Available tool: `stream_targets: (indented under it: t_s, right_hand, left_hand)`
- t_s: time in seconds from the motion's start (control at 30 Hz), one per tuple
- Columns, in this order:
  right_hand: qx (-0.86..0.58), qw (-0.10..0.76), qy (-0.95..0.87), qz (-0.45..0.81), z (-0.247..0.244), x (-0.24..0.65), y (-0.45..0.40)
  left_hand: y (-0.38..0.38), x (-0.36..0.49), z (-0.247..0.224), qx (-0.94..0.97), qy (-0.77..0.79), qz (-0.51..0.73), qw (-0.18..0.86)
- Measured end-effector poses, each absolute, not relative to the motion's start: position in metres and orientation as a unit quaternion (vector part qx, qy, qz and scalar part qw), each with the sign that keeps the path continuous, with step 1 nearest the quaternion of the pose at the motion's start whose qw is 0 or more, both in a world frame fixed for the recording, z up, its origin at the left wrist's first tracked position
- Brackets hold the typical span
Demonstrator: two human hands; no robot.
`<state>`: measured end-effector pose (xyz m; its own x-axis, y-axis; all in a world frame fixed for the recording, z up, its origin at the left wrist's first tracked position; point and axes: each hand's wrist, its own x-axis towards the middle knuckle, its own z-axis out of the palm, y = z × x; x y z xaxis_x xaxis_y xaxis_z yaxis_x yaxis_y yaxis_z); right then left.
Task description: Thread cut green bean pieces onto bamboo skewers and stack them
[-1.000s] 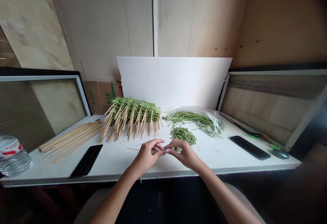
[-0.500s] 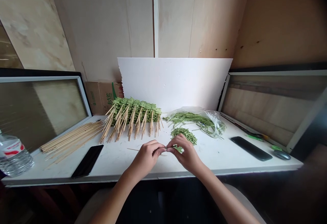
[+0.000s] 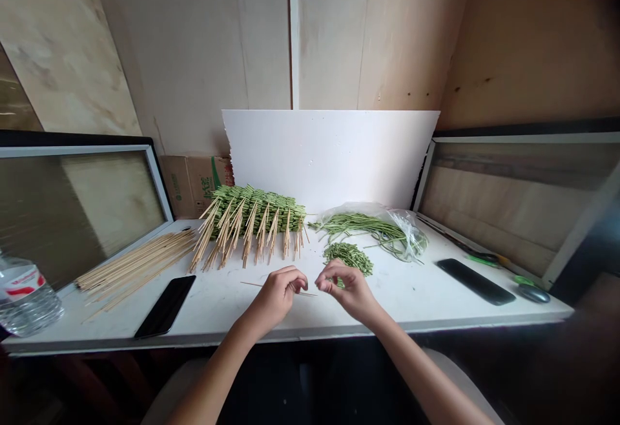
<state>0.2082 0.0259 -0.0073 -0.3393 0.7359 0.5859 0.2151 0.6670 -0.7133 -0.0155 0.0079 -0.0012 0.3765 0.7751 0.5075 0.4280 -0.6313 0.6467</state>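
Note:
My left hand [image 3: 281,292] is closed with its fingers curled, above a thin wooden stick [image 3: 250,283] lying near the table's front; what it holds, if anything, is hidden. A small gap to the right, my right hand [image 3: 346,288] has thumb and fingertips pinched together, and anything between them is too small to make out. Just behind my right hand lies a pile of short cut green bean pieces [image 3: 356,258]. Farther back, long green beans [image 3: 358,223] spill from a clear plastic bag [image 3: 415,238]. Skewered green bean pieces [image 3: 261,207] are stacked at the back left, their sticks pointing forward.
Loose wooden sticks [image 3: 140,263] lie on the left of the white table [image 3: 290,332], near a black phone [image 3: 166,305] and a water bottle [image 3: 29,296]. On the right are another dark phone [image 3: 475,281] and a mouse [image 3: 533,292]. A white board [image 3: 329,154] stands behind.
My hands, whose fingertips met before, have parted slightly. The fingers of my left hand have curled inward. The stacks and piles look the same.

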Motion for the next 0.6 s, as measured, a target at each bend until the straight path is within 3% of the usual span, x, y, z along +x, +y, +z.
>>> stream_targets:
  t_s: [0.07, 0.2, 0.6]
  right_hand:
    - [-0.367, 0.489, -0.763, 0.210, -0.015, 0.221, 0.041]
    - [-0.459, 0.419, -0.775, 0.110, -0.039, 0.245, 0.071]
    - [-0.487, 0.376, -0.786, 0.064, -0.058, 0.255, 0.079]
  left_hand:
    - [0.011, -0.020, -0.002, 0.788, 0.404, 0.415, 0.210]
    - [0.016, -0.024, -0.006, 0.771, 0.428, 0.419, 0.217]
    - [0.012, -0.021, -0.004, 0.780, 0.436, 0.404, 0.196]
